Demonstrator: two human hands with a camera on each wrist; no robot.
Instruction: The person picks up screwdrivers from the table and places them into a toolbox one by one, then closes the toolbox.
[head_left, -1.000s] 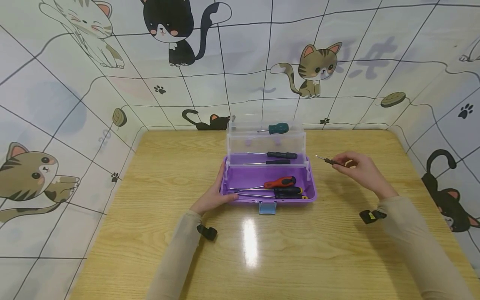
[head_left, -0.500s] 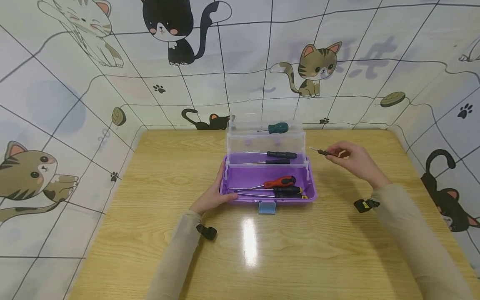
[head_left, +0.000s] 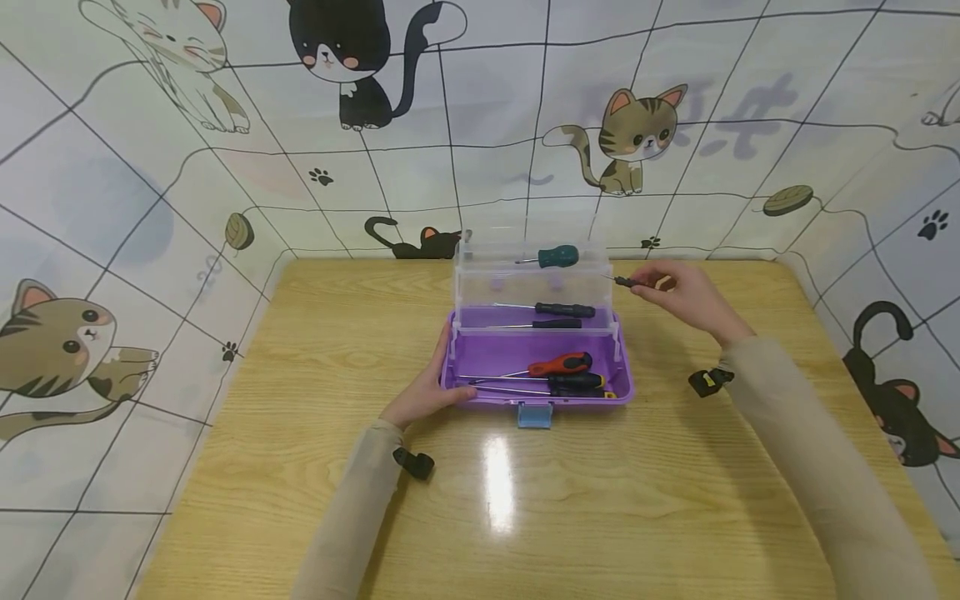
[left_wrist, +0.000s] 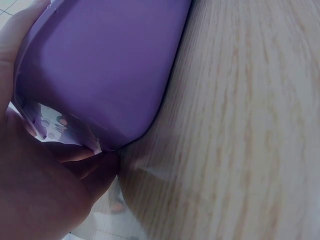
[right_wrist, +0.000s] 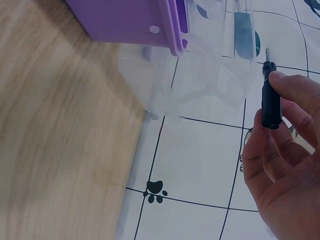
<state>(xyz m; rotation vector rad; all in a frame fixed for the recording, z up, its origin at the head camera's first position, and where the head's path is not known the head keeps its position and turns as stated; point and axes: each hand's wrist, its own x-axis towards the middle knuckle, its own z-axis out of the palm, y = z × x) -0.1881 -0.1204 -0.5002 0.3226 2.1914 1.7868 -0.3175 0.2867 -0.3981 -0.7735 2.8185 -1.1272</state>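
Note:
My right hand [head_left: 686, 296] pinches a small black-handled screwdriver [right_wrist: 271, 97] by its handle, the tip pointing left toward the clear tray. It is up beside the right end of the open purple toolbox [head_left: 495, 354]. My left hand [head_left: 427, 392] grips the left end of the box, thumb over the front rim. In the upper clear tray lies a teal-handled screwdriver [head_left: 558, 257]. Two black-handled ones, one of them a black screwdriver [head_left: 566, 310], lie lower down. A red screwdriver [head_left: 561, 364] rests in the purple base with black and yellow ones [head_left: 576, 381].
The wooden table [head_left: 337, 333] meets a cat-patterned wall covering [head_left: 487, 108] close behind the box. A light blue latch [head_left: 535, 416] hangs at the box's front. The clear folded-out trays [head_left: 480, 287] stand above its back half.
My right hand has moved left and away from me with the small screwdriver, closer to the upper tray. The left hand and the toolbox have kept their place.

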